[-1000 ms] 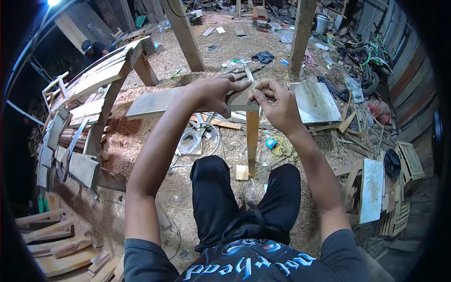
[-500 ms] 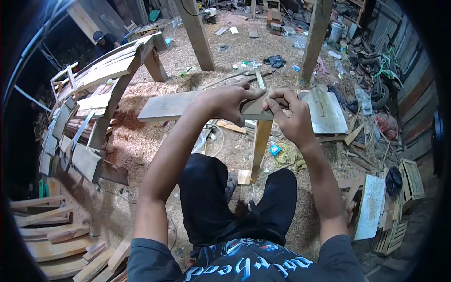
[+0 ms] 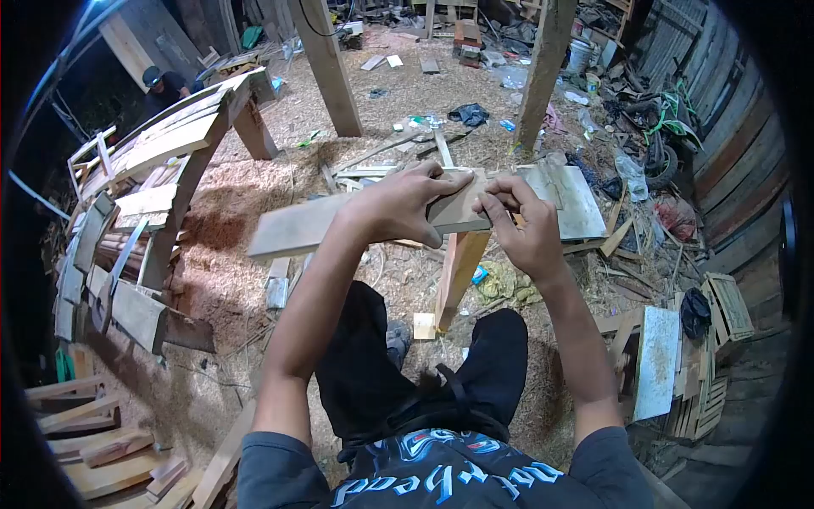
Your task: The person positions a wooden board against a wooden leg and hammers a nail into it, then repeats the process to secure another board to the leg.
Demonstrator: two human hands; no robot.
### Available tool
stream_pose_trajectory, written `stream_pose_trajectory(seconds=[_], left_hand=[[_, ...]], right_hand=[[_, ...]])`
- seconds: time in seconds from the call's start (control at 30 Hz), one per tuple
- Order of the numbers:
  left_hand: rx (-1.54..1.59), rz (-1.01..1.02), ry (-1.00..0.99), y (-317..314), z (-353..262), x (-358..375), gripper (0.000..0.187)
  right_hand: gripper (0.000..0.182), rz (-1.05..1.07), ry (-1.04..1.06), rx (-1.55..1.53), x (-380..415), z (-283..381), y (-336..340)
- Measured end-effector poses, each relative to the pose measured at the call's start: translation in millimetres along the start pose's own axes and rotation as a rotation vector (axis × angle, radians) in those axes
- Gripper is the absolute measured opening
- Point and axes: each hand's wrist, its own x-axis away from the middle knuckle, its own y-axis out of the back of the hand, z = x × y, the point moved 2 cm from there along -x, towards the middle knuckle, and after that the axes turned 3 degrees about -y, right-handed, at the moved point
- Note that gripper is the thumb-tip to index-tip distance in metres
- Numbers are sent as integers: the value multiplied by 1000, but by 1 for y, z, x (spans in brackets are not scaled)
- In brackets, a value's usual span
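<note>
A grey wooden plank (image 3: 297,226) extends leftward from between my hands, its left end slightly blurred. My left hand (image 3: 394,204) grips it across the top, fingers over the upper face and thumb along the near edge. At the plank's right end, the fingers and thumb of my right hand (image 3: 524,219) are pinched together at the corner. Whatever they hold, if anything, is hidden. Below the plank's right part stands a wooden post (image 3: 458,276), and a blue tape measure (image 3: 479,274) shows beside it.
Two tall posts (image 3: 329,76) (image 3: 544,76) rise ahead from a shavings-covered floor. A pale panel (image 3: 577,204) lies right of my hands. Stacked boards (image 3: 170,136) stand left, with a person (image 3: 161,89) behind them. Loose timber (image 3: 102,450) lies lower left; a motorbike (image 3: 666,153) is at right.
The view has shifted, so the surroundings sit further left. The plank's left end has dropped and tilted downward. Both hands keep nearly the same grip at its right part.
</note>
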Motion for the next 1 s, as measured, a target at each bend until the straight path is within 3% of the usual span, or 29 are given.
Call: stream_pose_trajectory(seconds=[0.37,0.47,0.8,0.9,1.0], left_hand=[[-169,181,40,20,-14,-14,89],[-176,226,62,28,-26,-16,96],[-200,232,62,27,-18,-15,89],[-190,182,46,20,-10,-14,89],[-172,144,29,15,-11,-13,89]], right_hand=[[11,18,-57,-44,5,-4,7],[14,48,-14,-21,2,-8,10],[17,139,39,107,-6,0,17],[17,165,-68,62,-9,-1,18],[17,174,-38,85,-11,-4,21]])
